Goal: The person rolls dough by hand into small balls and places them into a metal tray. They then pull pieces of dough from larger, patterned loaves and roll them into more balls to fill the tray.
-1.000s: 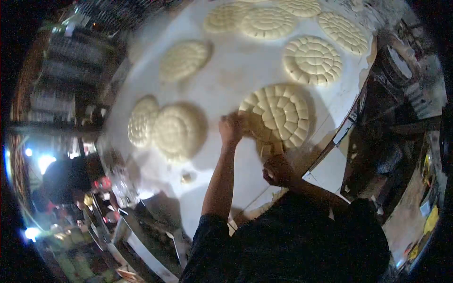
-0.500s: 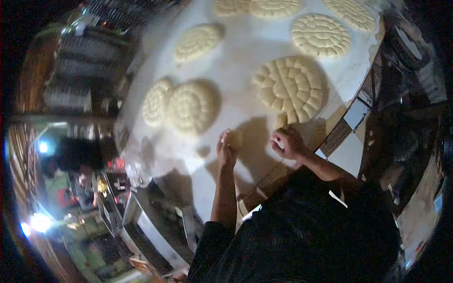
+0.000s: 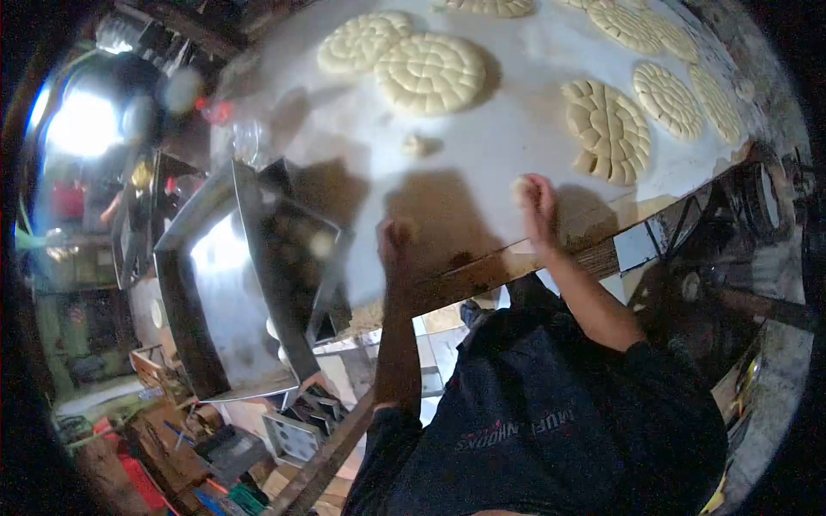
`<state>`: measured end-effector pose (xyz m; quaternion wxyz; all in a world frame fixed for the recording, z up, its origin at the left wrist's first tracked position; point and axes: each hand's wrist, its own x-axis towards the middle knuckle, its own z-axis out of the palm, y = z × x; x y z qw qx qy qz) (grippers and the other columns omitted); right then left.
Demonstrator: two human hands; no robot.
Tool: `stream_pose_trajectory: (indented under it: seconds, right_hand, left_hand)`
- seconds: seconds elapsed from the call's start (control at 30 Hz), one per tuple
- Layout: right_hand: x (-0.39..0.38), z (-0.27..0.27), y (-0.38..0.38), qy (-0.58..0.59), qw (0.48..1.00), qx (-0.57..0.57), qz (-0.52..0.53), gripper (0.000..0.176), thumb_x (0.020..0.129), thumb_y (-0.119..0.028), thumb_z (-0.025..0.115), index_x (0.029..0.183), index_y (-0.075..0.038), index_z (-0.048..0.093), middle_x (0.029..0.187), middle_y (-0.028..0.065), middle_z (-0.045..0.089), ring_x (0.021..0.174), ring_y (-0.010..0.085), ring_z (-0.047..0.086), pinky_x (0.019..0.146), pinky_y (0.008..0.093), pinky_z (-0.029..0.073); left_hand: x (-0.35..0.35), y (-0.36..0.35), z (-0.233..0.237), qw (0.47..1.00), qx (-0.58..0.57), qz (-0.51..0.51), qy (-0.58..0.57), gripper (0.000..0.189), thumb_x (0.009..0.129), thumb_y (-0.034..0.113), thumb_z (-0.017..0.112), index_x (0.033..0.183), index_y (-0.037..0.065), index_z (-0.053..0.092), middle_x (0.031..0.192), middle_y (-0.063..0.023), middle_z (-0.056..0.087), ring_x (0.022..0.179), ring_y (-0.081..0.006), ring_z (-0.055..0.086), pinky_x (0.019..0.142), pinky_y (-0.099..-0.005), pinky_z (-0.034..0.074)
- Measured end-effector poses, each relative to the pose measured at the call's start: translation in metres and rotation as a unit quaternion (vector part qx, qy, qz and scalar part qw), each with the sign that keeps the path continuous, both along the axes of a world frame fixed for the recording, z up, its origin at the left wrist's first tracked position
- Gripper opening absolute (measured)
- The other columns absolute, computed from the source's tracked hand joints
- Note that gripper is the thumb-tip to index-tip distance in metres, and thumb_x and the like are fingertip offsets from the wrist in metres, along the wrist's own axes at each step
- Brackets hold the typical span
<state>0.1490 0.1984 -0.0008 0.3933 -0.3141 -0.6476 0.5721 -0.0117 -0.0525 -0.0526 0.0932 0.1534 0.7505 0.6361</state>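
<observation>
My right hand [image 3: 539, 211] is over the near part of the white work table, fingers closed on a small pale dough piece [image 3: 519, 186]. To its left, my left hand [image 3: 394, 242] lies in shadow with its fingers curled; a pale patch shows at the fingertips, too dim to name. Up and to the right sits a flat dough round [image 3: 609, 136] cut into blocks, with an uneven left edge. A small dough lump [image 3: 419, 145] lies beyond my left hand. Farther off, two cut dough rounds, a nearer one [image 3: 430, 74] and another [image 3: 361, 41], touch each other.
More cut rounds [image 3: 668, 101] lie along the far right of the table [image 3: 525, 103]. Left of the table stand metal trays [image 3: 228, 301], with clear plastic [image 3: 248, 142] near the table's edge. A wooden edge [image 3: 465, 279] runs along the table's near side.
The view has turned left, bringing the trays further into sight. My right hand has moved away from the cut round and now holds a dough piece. My left hand stays low over the table.
</observation>
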Motion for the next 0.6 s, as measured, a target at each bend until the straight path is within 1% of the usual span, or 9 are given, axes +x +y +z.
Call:
stream_pose_trajectory:
  seconds: [0.1, 0.17, 0.2, 0.27, 0.37, 0.43, 0.47, 0.53, 0.6]
  right_hand:
    - [0.039, 0.021, 0.050, -0.023, 0.998, -0.053, 0.003, 0.027, 0.088, -0.029, 0.062, 0.100, -0.006, 0.055, 0.091, 0.0043, 0.056, 0.090, 0.0168, 0.050, 0.081, 0.0332, 0.042]
    - [0.061, 0.011, 0.091, -0.212, 0.871, 0.368, 0.248, 0.027, 0.083, -0.031, 0.063, 0.086, -0.006, 0.054, 0.089, 0.0139, 0.053, 0.085, 0.0316, 0.051, 0.080, 0.0464, 0.041]
    - [0.056, 0.020, 0.103, -0.212, 0.870, 0.367, 0.252, 0.027, 0.083, -0.031, 0.063, 0.086, -0.006, 0.054, 0.089, 0.0139, 0.053, 0.085, 0.0316, 0.051, 0.080, 0.0464, 0.041]
    - [0.033, 0.052, 0.115, -0.220, 0.794, 0.496, 0.273, 0.027, 0.080, -0.031, 0.063, 0.081, -0.007, 0.050, 0.088, 0.0149, 0.048, 0.085, 0.0372, 0.046, 0.078, 0.0505, 0.039]
    - [-0.033, 0.035, 0.111, -0.189, 0.849, 0.435, 0.233, 0.030, 0.072, -0.026, 0.068, 0.081, -0.006, 0.048, 0.092, 0.0159, 0.047, 0.093, 0.0365, 0.044, 0.082, 0.0496, 0.037]
    - [-0.053, 0.037, 0.077, -0.135, 0.866, 0.410, 0.252, 0.028, 0.074, -0.023, 0.064, 0.084, -0.002, 0.050, 0.093, 0.0194, 0.051, 0.094, 0.0399, 0.048, 0.093, 0.0534, 0.038]
    - [-0.050, 0.047, 0.058, -0.170, 0.848, 0.419, 0.277, 0.027, 0.075, -0.022, 0.064, 0.087, 0.000, 0.054, 0.091, 0.0203, 0.055, 0.093, 0.0417, 0.052, 0.099, 0.0547, 0.037]
    - [-0.023, 0.017, 0.041, -0.088, 0.811, 0.493, 0.301, 0.023, 0.078, -0.024, 0.059, 0.084, -0.001, 0.063, 0.081, 0.0130, 0.060, 0.087, 0.0348, 0.057, 0.083, 0.0469, 0.050]
    - [0.006, 0.049, 0.070, -0.066, 0.708, 0.556, 0.430, 0.019, 0.070, -0.022, 0.063, 0.077, -0.005, 0.063, 0.083, 0.0093, 0.059, 0.090, 0.0306, 0.058, 0.089, 0.0454, 0.050]
  left_hand:
    - [0.005, -0.036, -0.054, 0.947, -0.297, -0.101, 0.067, 0.031, 0.081, 0.027, 0.069, 0.095, 0.003, 0.056, 0.093, -0.0125, 0.056, 0.083, -0.0278, 0.056, 0.069, -0.0410, 0.047]
    - [0.007, 0.002, 0.052, 0.865, -0.472, -0.171, 0.008, 0.054, 0.083, 0.026, 0.065, 0.125, 0.000, 0.042, 0.114, -0.0192, 0.054, 0.099, -0.0318, 0.054, 0.083, -0.0461, 0.044]
    - [0.009, 0.022, 0.109, 0.806, -0.549, -0.219, -0.012, 0.068, 0.084, 0.025, 0.063, 0.140, -0.001, 0.035, 0.124, -0.0225, 0.054, 0.107, -0.0338, 0.053, 0.090, -0.0486, 0.042]
    - [-0.008, 0.021, 0.087, 0.867, -0.386, -0.115, 0.294, 0.064, 0.073, 0.023, 0.075, 0.127, 0.001, 0.048, 0.123, -0.0208, 0.052, 0.107, -0.0356, 0.049, 0.088, -0.0513, 0.042]
    - [-0.018, 0.087, 0.092, 0.869, -0.366, -0.055, 0.327, 0.044, 0.072, 0.018, 0.077, 0.107, 0.001, 0.057, 0.113, -0.0180, 0.054, 0.099, -0.0350, 0.049, 0.084, -0.0500, 0.042]
    - [-0.001, 0.134, 0.108, 0.975, -0.170, -0.019, 0.141, 0.035, 0.071, 0.015, 0.080, 0.094, 0.002, 0.057, 0.104, -0.0175, 0.056, 0.095, -0.0336, 0.050, 0.084, -0.0495, 0.041]
    - [0.018, 0.145, 0.111, 0.986, -0.163, -0.033, 0.020, 0.031, 0.077, 0.017, 0.076, 0.096, 0.002, 0.056, 0.097, -0.0145, 0.057, 0.094, -0.0306, 0.051, 0.083, -0.0460, 0.042]
    - [0.046, 0.118, 0.053, 0.897, -0.383, -0.095, 0.201, 0.052, 0.085, 0.019, 0.069, 0.131, 0.006, 0.049, 0.125, -0.0222, 0.051, 0.120, -0.0362, 0.046, 0.101, -0.0446, 0.040]
    - [0.084, 0.047, -0.043, 0.922, -0.264, -0.111, 0.261, 0.057, 0.083, 0.023, 0.072, 0.131, 0.005, 0.048, 0.130, -0.0244, 0.050, 0.126, -0.0378, 0.043, 0.106, -0.0469, 0.035]
